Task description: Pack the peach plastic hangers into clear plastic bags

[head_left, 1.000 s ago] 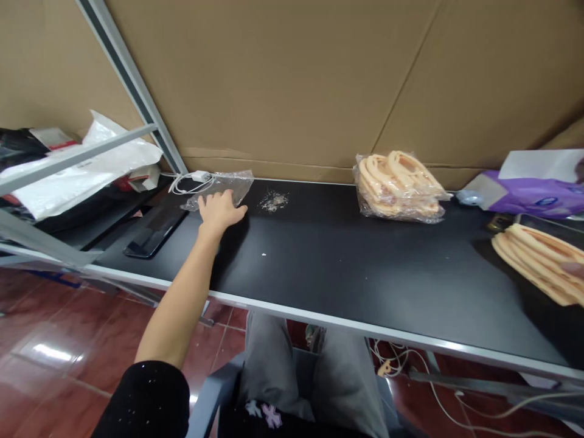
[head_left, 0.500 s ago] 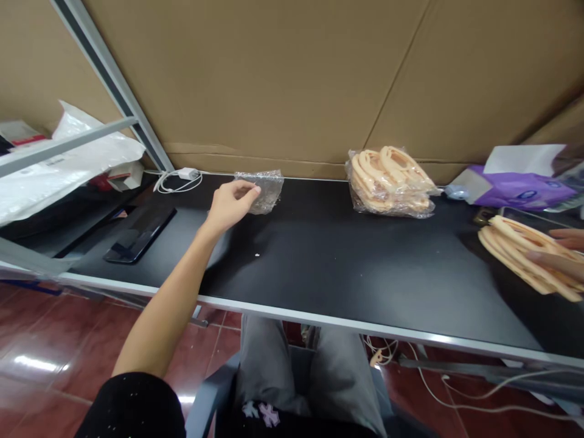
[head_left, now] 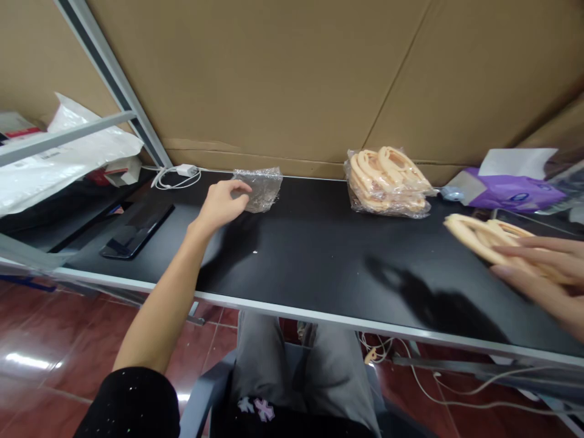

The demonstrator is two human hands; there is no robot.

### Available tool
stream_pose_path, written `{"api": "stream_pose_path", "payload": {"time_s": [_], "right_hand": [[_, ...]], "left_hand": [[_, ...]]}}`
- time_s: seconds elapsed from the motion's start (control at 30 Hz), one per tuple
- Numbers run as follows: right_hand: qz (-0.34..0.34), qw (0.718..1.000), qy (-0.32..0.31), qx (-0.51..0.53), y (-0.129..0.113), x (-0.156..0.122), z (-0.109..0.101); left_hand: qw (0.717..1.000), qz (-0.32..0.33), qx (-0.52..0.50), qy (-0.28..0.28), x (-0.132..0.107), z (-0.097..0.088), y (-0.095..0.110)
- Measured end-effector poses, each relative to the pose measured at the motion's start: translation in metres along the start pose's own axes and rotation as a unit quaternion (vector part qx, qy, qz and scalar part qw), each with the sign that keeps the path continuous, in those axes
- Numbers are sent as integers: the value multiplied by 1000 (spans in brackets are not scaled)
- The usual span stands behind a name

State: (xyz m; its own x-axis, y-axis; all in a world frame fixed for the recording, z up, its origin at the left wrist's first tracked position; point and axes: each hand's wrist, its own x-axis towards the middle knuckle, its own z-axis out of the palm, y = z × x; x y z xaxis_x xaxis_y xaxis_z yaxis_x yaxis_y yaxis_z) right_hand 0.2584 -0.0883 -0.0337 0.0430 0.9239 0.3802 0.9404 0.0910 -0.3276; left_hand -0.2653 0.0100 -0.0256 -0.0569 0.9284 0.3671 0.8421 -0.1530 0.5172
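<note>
Before us a wall of brown cardboard runs behind the long black table, and a grey metal frame bar slants down across its left part. Off to the left, beyond the bar, lies a crumpled white plastic sack. At the far right of the table sits a purple packet with a white sheet on top. Against the cardboard, right of the middle, rests a bagged bundle of peach rings, wrapped in clear film. Our right hand comes in from the right edge, blurred, and holds a loose stack of peach rings above the table's right part; the fingers lie stretched along the stack's top and the thumb is out of sight. Our left hand reaches out over the table's left half with its fingers curled. The fingertips touch the near left edge of a clear plastic bag, which lies flat and crinkled at the table's back edge, but we cannot tell whether they pinch it. A dark phone lies flat near the table's left end, well apart from the bag. Behind the phone, by the frame bar, sits a white charger with a coiled cable.
</note>
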Motion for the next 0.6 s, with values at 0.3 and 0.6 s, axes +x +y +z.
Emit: {"api": "stream_pose_path", "payload": {"time_s": [0.3,0.6], "right_hand": [[144,673,-332,644,-148,3,67],[166,633,-340,676,-185,47,105]], "left_hand": [[994,17,94,-49,-42,-3,-36],[982,113,143,37,-52,11,-16]]}}
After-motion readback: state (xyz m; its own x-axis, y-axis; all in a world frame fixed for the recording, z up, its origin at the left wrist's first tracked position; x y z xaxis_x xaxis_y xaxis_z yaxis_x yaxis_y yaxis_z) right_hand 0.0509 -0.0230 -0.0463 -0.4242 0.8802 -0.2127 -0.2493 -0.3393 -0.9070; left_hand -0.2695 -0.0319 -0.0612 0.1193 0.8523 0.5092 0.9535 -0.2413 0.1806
